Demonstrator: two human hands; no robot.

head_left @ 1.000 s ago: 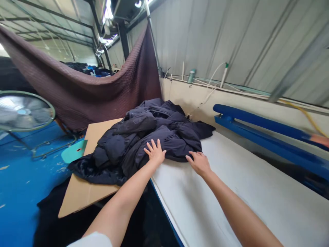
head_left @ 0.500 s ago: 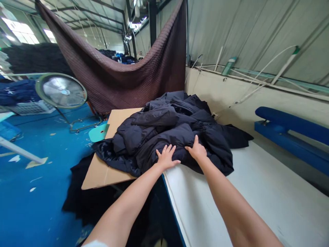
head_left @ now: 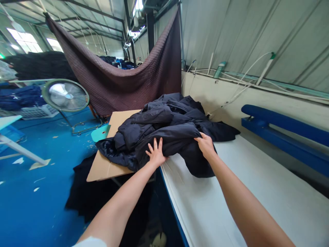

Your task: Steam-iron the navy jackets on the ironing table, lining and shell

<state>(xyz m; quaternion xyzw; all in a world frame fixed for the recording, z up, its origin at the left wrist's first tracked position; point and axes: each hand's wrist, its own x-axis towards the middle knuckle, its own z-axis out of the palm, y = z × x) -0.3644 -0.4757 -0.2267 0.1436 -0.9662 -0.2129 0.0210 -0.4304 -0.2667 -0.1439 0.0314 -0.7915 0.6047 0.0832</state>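
Note:
A dark navy padded jacket (head_left: 177, 133) lies heaped with other dark garments (head_left: 154, 116) across a cardboard sheet and the end of the white table (head_left: 246, 192). My left hand (head_left: 156, 156) rests on the near edge of the heap, fingers spread and stretched out. Further right, my right hand (head_left: 206, 144) pinches the jacket's edge between thumb and fingers and holds it up a little. Below that hand a loose part of the jacket hangs down onto the white surface. I cannot tell how many garments are in the pile.
A cardboard sheet (head_left: 108, 169) juts out left of the table. Blue padded ironing arms (head_left: 285, 133) stand along the wall at right. A floor fan (head_left: 65, 96) and a brown quilted cloth (head_left: 123, 89) are behind. Dark fabric (head_left: 87, 188) hangs below the cardboard.
My right hand moved from beside the jacket onto its edge, took hold and lifted it. My left hand stays spread at the heap's near edge. The view has turned left.

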